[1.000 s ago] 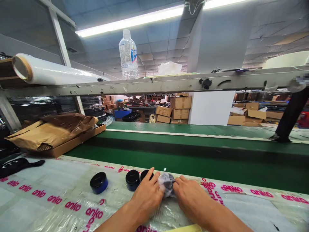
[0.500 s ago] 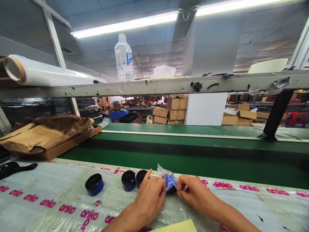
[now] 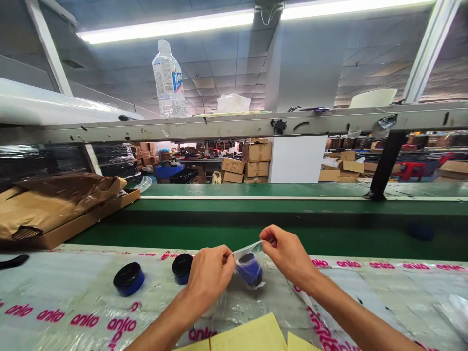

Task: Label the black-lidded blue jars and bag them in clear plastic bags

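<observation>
A clear plastic bag (image 3: 260,279) hangs between my hands, its top edge stretched taut. Inside it rests a blue, round, lid-like piece (image 3: 250,269) with a dark top, tilted. My left hand (image 3: 212,269) pinches the bag's upper left corner. The upper right corner is pinched by my right hand (image 3: 283,249), held a little higher. Left of my left hand, a black-topped blue round piece (image 3: 182,269) stands on the table, partly covered by that hand. Another black-and-blue round piece (image 3: 128,279) sits farther left.
Yellow paper sheets (image 3: 248,336) lie at the near edge of the wrapped table (image 3: 84,287). Behind runs a green conveyor belt (image 3: 204,239). A cardboard tray (image 3: 91,217) with brown paper is at left. A water bottle (image 3: 168,80) stands on the overhead rail (image 3: 219,124).
The bag has been lifted and spread, with the blue piece now hanging in it. My right hand has risen. The view has shifted, and a dark blue shape now shows on the belt at right.
</observation>
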{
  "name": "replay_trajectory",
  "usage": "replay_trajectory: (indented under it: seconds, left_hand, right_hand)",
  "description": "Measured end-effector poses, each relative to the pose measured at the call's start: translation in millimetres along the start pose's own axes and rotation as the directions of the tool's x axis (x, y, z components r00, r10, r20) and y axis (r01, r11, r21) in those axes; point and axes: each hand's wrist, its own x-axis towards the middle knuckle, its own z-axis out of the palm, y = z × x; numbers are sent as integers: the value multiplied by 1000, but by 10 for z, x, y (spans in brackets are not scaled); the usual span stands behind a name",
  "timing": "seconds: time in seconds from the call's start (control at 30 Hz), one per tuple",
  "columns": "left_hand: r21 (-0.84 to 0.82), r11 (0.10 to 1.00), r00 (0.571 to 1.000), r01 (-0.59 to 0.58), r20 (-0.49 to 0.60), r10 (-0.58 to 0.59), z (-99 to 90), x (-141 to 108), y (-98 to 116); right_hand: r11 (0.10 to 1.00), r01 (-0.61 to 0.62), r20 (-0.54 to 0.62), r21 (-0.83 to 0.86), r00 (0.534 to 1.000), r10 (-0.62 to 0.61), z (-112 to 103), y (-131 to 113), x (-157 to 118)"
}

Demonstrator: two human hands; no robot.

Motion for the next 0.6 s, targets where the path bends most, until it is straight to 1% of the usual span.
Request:
replay_trajectory:
  seconds: [0.13, 0.23, 0.3, 0.33, 0.4, 0.47, 0.53, 0.6]
  left_hand:
    - [43, 998, 999, -43, -14, 44, 52, -67, 57]
    - [18, 997, 997, -73, -3, 73, 71, -97, 85]
    - [-9, 997, 997, -83, -7, 83, 57, -101, 90]
    - [-35, 996, 997, -81, -19, 80, 46, -99, 87]
    - [-113, 991, 997, -69, -40, 65, 24, -94, 68]
    - [-213, 975, 998, -58, -40, 50, 21, -103, 25]
    - [-275, 959, 998, -66, -2, 68, 51, -133, -43]
    - [-287, 952, 990, -104, 59, 126, 125, -168, -146]
  right_hand:
    - [1000, -27, 45, -4, 999, 27, -39, 45, -41]
    - [998, -57, -21, -2, 998, 57, -112, 33, -136]
    - [1000, -17, -62, -6, 998, 17, -158, -15, -234]
    - [999, 31, -47, -15, 998, -31, -169, -46, -285]
    - [987, 153, 52, -51, 987, -151, -156, -108, -372]
    - [968, 236, 176, -92, 960, -217, -102, -163, -415]
    - [964, 246, 265, -105, 941, -211, -37, -214, -407]
    - [973, 210, 315, -93, 933, -172, 4, -259, -366]
